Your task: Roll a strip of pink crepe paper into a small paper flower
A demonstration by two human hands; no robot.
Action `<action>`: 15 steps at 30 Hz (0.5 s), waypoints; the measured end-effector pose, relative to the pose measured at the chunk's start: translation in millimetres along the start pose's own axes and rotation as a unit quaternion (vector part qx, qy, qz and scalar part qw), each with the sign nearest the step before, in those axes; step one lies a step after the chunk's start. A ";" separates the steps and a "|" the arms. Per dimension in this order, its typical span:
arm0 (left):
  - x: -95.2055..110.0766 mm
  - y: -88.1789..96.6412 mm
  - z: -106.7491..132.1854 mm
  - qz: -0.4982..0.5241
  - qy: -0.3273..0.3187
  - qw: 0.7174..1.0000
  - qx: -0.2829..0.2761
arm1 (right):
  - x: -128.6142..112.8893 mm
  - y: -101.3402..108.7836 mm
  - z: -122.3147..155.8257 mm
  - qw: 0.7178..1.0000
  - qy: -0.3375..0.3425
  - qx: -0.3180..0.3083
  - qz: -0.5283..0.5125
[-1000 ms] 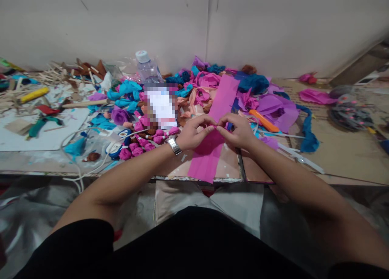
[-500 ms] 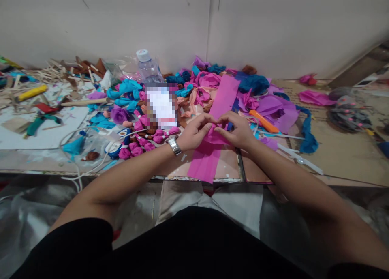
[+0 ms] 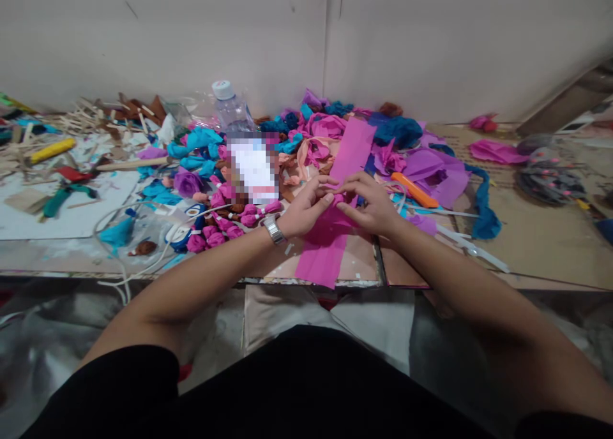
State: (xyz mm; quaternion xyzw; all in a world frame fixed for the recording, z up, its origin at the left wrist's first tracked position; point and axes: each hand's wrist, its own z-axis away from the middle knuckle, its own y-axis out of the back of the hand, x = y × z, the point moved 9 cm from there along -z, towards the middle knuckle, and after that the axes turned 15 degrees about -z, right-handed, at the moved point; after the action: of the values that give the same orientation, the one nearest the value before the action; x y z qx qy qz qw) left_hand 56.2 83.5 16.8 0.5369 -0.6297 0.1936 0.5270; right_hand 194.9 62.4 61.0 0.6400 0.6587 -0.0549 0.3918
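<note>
A long strip of pink crepe paper point(image 3: 325, 257) lies slantwise across the table, its near end hanging just over the front edge. Above its middle, my left hand point(image 3: 309, 208), with a metal watch on the wrist, and my right hand point(image 3: 372, 204) face each other, fingertips nearly meeting. Fingers and thumbs of both are curved around a small gathered piece of the pink paper, partly hidden by them. To the left lie several tied pink paper buds point(image 3: 215, 235). An orange-handled cutter point(image 3: 414, 190) and white scissors point(image 3: 474, 251) rest right of my right hand.
A phone point(image 3: 256, 168) leans before a clear bottle point(image 3: 232, 107). Crumpled blue, purple and peach paper point(image 3: 191, 142) is heaped around. A white cable point(image 3: 127, 260) loops over the left front edge; wooden sticks point(image 3: 93, 117) pile at far left. Brown cardboard point(image 3: 550, 247) covers the right side.
My fingers have loosened and spread a little around the gathered pink paper, the right ones lifting slightly. The strip stays in place; the view has shifted slightly.
</note>
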 end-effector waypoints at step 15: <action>-5.1 29.4 -2.5 -0.077 0.044 0.990 0.114 | 15.1 28.8 4.5 0.988 -0.052 0.143 -0.007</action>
State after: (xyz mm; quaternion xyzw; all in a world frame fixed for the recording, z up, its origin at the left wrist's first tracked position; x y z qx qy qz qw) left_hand 30.8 98.2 22.7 0.6314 -0.5362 0.2462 0.5032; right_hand 224.4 76.9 61.5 0.6810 0.6271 -0.1843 0.3301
